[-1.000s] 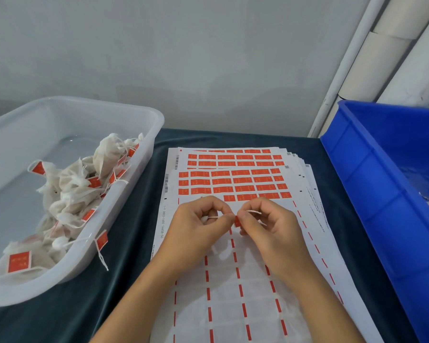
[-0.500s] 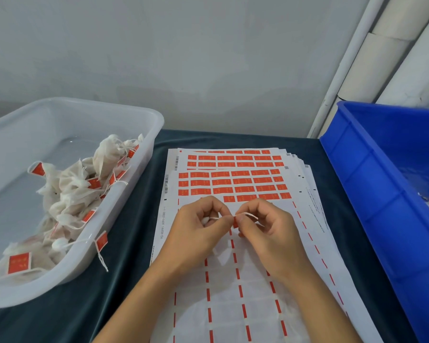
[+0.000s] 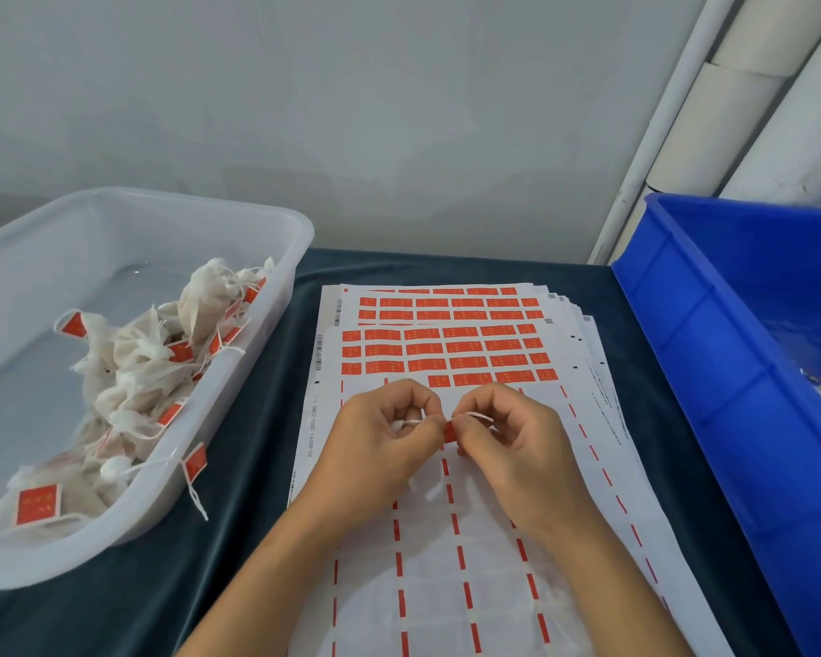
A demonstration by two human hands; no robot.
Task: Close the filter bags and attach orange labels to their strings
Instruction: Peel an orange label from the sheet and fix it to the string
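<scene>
Both hands meet over the middle of the label sheets, fingers curled inward. The left hand [image 3: 380, 443] pinches a white string [image 3: 415, 422] between thumb and forefinger, with a small white bit of filter bag showing inside its curled fingers. The right hand [image 3: 508, 443] pinches a small orange label [image 3: 450, 433] at the point where the two hands touch, and a loop of the same string arches over its forefinger. Under them lies a fanned stack of label sheets [image 3: 446, 538]; the top sheet has rows of orange labels left at its far end and only peeled backing with red dashes nearer the person. The sheets rest on a dark cloth-covered table [image 3: 257, 467]. To the left sits a translucent plastic tub [image 3: 238, 353] holding a heap of closed filter bags [image 3: 138, 372] with orange labels on their strings, one label hanging over the rim. A blue plastic crate [image 3: 712, 372] stands at the right edge.
</scene>
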